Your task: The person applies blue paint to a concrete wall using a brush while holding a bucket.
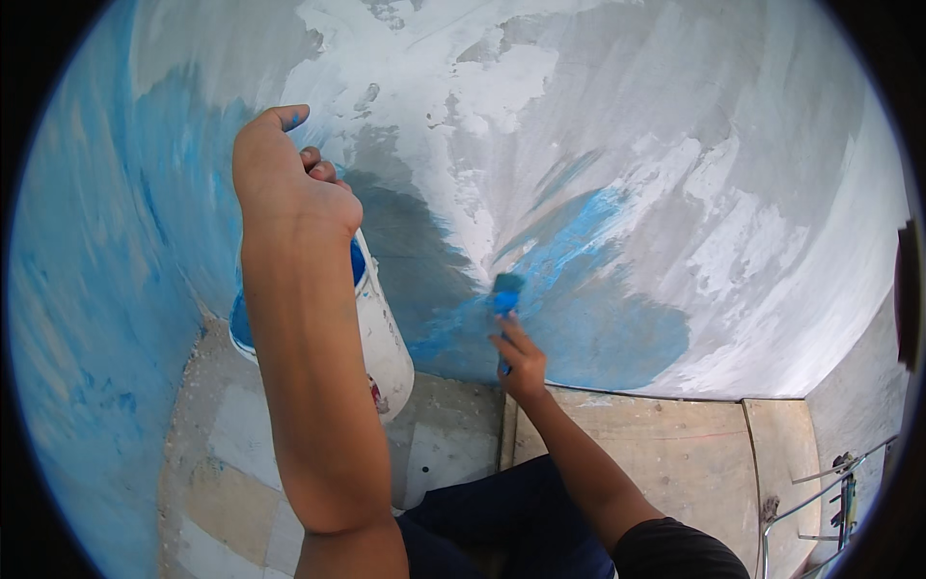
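In my right hand (524,365) is a blue-handled paintbrush (506,294), its blue-stained head against the lower wall (588,318). The brush head is a little blurred. Fresh blue streaks fan up and to the right from it over grey and white patches. My left hand (294,169) is raised at the left, its back toward me. One digit with a blue paint smear sticks out, and the other fingers curl in, so whatever they may hold is hidden. Beneath my left forearm stands a white bucket (384,333) with blue paint (243,323) inside, partly covered by the arm.
A blue-painted wall (87,318) curves along the left. Worn checkered tiles (231,492) cover the floor below the bucket. Pale wooden boards (646,434) lie along the wall's foot at the right. A metal frame (772,531) stands at the lower right.
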